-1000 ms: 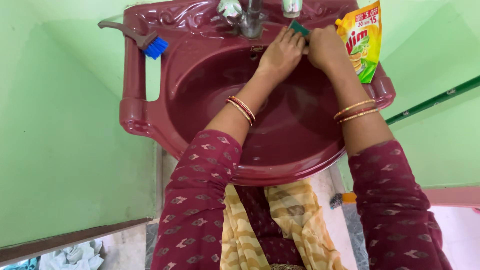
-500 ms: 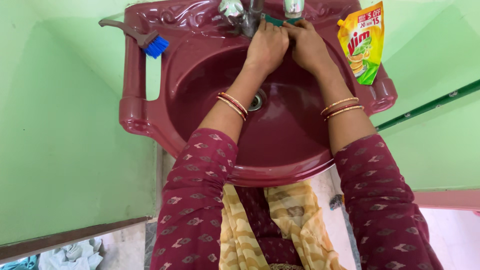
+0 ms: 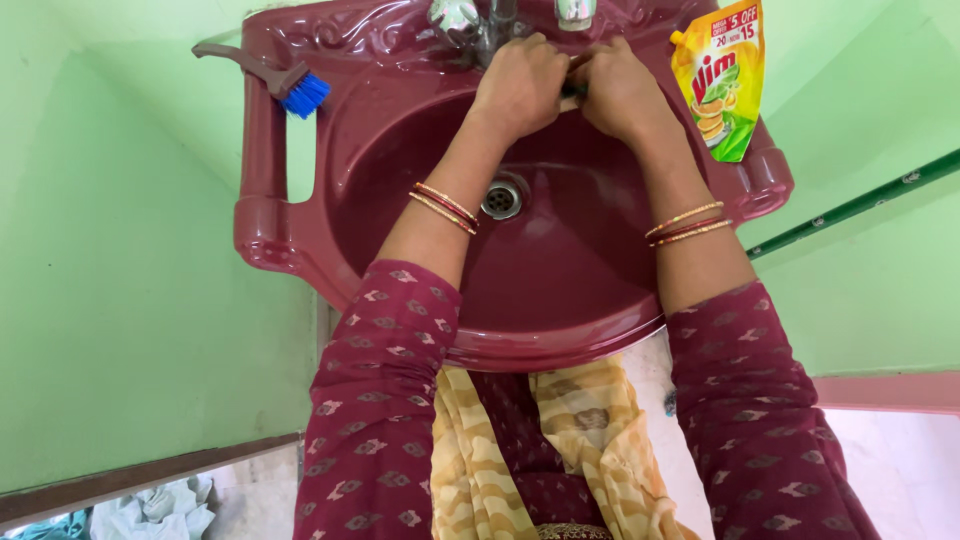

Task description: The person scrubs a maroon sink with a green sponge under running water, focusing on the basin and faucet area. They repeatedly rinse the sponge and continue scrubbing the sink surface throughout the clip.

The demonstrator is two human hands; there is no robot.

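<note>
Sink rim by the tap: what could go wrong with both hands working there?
The yellow pouch leans upright on the sink rim beside the right hand; a nudge might tip it. The brush sits at the opposite corner's edge and could slip off. The left hand works close under the tap and might knock it.

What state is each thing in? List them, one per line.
Left hand: closed, pressed against the right hand below the tap.
Right hand: closed, something dark pinched between both hands.
Sink: no standing water, drain uncovered.
Tap: no water seen running.
Brush: lying on the rim, untouched.
Pouch: leaning on the rim, cap on.
</note>
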